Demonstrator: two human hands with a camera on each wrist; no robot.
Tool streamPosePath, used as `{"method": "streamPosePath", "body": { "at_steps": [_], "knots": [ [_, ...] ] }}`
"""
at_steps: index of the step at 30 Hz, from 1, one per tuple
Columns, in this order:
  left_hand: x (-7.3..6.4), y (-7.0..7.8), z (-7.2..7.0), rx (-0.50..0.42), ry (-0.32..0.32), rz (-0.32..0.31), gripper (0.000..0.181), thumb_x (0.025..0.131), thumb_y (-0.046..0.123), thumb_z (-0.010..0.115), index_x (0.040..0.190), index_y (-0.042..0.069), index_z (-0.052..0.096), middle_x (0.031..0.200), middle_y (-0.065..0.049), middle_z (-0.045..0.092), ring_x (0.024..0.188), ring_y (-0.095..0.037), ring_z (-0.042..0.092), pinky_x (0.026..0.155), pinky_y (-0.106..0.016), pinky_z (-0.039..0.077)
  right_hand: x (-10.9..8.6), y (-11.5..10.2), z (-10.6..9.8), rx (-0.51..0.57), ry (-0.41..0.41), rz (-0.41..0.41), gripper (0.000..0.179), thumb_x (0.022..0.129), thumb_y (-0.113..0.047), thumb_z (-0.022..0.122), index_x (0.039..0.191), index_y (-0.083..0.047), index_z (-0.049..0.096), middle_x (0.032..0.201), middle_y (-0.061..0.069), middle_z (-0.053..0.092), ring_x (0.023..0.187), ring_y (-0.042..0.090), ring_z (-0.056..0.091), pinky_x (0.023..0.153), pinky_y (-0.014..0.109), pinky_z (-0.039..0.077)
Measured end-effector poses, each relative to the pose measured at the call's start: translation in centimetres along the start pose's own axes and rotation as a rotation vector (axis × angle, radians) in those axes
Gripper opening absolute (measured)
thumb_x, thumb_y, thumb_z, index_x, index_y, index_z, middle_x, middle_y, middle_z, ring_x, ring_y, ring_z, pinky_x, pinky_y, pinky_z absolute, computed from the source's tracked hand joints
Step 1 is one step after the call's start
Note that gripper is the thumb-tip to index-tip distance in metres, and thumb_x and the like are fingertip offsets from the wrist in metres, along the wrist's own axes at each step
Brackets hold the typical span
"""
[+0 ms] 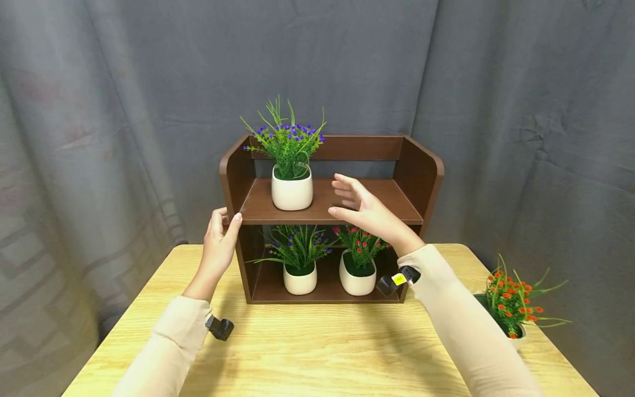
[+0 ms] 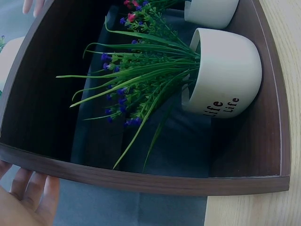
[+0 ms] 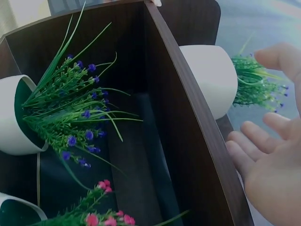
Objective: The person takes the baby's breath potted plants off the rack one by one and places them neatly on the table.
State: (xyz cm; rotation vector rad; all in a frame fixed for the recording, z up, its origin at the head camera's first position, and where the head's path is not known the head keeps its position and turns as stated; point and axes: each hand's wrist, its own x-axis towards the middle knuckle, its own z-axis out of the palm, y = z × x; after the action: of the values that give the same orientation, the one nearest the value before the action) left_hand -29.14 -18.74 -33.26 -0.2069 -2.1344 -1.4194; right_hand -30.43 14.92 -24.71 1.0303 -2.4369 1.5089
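Observation:
A small brown two-tier shelf point(image 1: 327, 300) stands on the table. My left hand point(image 1: 218, 242) holds its left side panel, thumb at the front edge and fingers along the outer face. On the upper tier, toward the left, sits a white pot with purple flowers point(image 1: 292, 190). My right hand point(image 1: 364, 207) is to the right of that pot, over the upper board, its thumb and fingers spread apart with nothing between them. On the lower tier are a white pot with blue-purple flowers point(image 1: 300, 280) and a white pot with pink-red flowers point(image 1: 357, 280).
A potted plant with orange flowers point(image 1: 511, 309) stands at the table's right edge, partly hidden by my right sleeve. The light wood table point(image 1: 307, 347) extends in front of the shelf. Grey curtains point(image 1: 337, 66) hang behind and to both sides.

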Motion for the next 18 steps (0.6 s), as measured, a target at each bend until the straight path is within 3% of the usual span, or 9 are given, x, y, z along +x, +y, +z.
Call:
{"method": "streamPosePath", "body": {
  "at_steps": [18],
  "knots": [
    [0.0,0.2,-0.1,0.003,-0.010,-0.001,0.041,0.106,0.034,0.049,0.133,0.003,0.044,0.118,-0.017,0.050,0.109,-0.029,0.049,0.090,-0.043,0.038,3.9,-0.7,2.0,-0.032,-0.008,0.133,0.100,0.090,-0.041,0.074,0.161,-0.019,0.007,0.164,0.007,0.020,0.148,0.026,0.025,0.116,0.043,0.027]
  ]
}}
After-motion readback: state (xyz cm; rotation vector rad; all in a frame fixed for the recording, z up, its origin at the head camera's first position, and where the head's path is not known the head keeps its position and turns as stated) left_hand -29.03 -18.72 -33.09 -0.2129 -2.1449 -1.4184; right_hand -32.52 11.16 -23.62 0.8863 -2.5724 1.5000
